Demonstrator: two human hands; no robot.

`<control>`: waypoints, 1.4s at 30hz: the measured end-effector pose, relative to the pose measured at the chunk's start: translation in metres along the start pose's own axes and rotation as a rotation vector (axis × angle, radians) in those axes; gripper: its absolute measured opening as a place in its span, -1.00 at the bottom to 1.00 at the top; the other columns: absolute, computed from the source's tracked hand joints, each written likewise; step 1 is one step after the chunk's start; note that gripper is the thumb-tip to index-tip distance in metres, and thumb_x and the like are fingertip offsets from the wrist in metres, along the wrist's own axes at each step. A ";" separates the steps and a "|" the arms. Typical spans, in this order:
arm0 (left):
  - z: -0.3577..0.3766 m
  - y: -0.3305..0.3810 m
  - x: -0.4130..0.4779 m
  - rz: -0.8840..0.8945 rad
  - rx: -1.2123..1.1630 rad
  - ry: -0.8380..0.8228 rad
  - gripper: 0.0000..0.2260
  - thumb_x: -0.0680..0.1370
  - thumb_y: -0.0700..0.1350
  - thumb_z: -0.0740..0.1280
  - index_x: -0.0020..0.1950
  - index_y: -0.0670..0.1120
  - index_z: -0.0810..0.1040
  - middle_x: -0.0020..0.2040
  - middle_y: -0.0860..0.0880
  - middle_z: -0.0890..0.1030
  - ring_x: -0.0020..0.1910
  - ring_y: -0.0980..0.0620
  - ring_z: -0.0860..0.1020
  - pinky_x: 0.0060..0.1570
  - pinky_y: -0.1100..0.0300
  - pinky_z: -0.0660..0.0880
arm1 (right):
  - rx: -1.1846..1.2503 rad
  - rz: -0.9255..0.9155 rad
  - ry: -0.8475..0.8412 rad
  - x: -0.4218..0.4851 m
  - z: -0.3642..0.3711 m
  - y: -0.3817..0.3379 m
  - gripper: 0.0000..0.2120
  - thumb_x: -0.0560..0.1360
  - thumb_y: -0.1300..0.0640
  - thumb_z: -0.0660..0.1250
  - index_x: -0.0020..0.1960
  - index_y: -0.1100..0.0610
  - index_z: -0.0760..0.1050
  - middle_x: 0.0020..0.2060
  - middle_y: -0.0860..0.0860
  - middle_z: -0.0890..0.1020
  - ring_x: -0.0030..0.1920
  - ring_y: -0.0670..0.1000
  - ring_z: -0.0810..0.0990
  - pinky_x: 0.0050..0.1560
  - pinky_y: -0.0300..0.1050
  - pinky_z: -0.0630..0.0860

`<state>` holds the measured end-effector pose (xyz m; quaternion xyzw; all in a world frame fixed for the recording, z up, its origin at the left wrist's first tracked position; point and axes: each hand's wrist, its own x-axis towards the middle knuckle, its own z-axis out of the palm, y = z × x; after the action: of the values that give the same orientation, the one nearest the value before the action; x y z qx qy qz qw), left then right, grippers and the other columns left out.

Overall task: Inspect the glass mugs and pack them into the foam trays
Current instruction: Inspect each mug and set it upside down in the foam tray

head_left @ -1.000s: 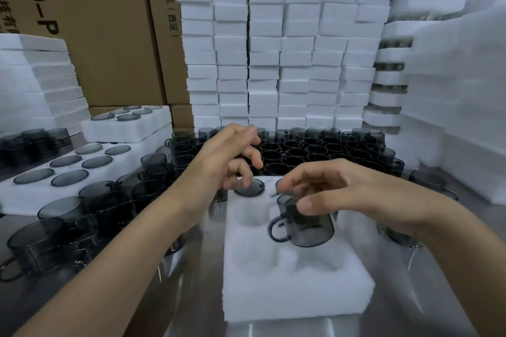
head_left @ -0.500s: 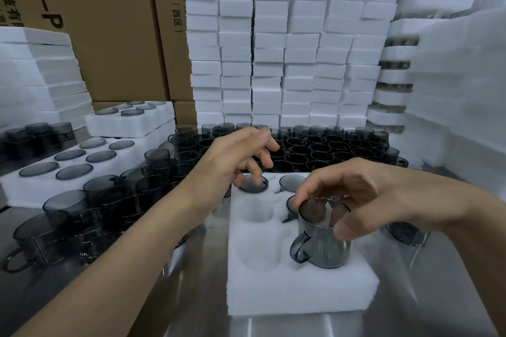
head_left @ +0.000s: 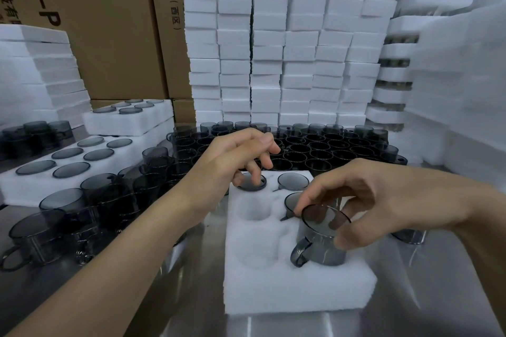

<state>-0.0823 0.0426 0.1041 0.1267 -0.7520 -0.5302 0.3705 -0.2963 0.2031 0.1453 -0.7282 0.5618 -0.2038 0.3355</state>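
With three pockets of the foam tray point(head_left: 287, 295) filled, the right hand point(head_left: 383, 200) pinches a fourth mug point(head_left: 320, 249) by its rim at the near-right pocket (the left hand point(head_left: 232, 161), its grip loose, holds nothing); two pockets remain.

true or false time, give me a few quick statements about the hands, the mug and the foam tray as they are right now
1. The right hand holds a glass mug by its rim. True.
2. That mug's handle points right. False: it points left, toward the empty slots.
3. Every slot in the foam tray is filled. False: the two nearer left slots are empty.
4. The left hand is over the tray's far left corner. True.
5. Loose mugs stand in rows behind the tray. True.
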 end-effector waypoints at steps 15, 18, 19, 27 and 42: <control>-0.002 -0.006 0.002 0.021 0.036 -0.011 -0.66 0.52 0.24 0.37 0.02 0.00 0.73 -0.09 -0.05 0.63 -0.26 0.06 0.57 -0.33 0.31 0.37 | -0.195 0.094 0.060 0.001 0.007 -0.009 -0.51 0.23 -0.32 0.68 0.13 -0.32 0.70 0.01 -0.12 0.69 -0.13 -0.14 0.65 -0.04 -0.02 0.62; -0.002 -0.006 0.002 0.027 0.052 -0.014 -0.64 0.53 0.23 0.37 0.03 -0.03 0.73 -0.08 -0.06 0.63 -0.25 0.05 0.56 -0.31 0.31 0.38 | -0.207 0.121 0.054 0.002 0.009 -0.009 -0.57 0.25 -0.31 0.68 0.09 -0.35 0.70 -0.09 -0.20 0.69 -0.20 -0.19 0.62 -0.17 -0.22 0.54; -0.001 -0.006 0.002 0.031 0.058 -0.014 -0.63 0.52 0.23 0.37 0.03 -0.04 0.73 -0.09 -0.06 0.63 -0.25 0.05 0.56 -0.31 0.31 0.38 | -0.205 0.127 0.060 0.003 0.008 -0.008 -0.58 0.25 -0.30 0.69 0.08 -0.35 0.70 -0.13 -0.22 0.69 -0.21 -0.15 0.63 -0.19 -0.22 0.52; 0.018 -0.013 -0.005 0.115 0.146 0.044 -0.63 0.60 0.06 0.41 -0.24 -0.21 0.55 -0.35 -0.07 0.50 -0.36 0.06 0.44 -0.29 0.30 0.40 | -0.262 0.134 0.083 0.001 0.010 -0.006 -0.61 0.29 -0.24 0.69 0.09 -0.29 0.71 -0.01 -0.27 0.69 -0.11 -0.08 0.67 -0.04 -0.04 0.60; 0.036 -0.012 0.000 0.066 1.058 -0.183 -0.73 0.52 -0.03 0.24 -0.27 -0.09 0.21 -0.41 -0.06 0.26 -0.35 -0.03 0.19 -0.39 0.08 0.18 | -0.112 0.212 1.192 -0.098 0.029 0.095 -0.88 0.49 0.07 0.56 -0.03 -0.07 0.65 -0.13 -0.03 0.68 -0.14 -0.03 0.58 -0.25 -0.27 0.46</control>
<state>-0.1093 0.0631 0.0872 0.2260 -0.9492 -0.0757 0.2055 -0.3691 0.2909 0.0648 -0.4456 0.7321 -0.5121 -0.0573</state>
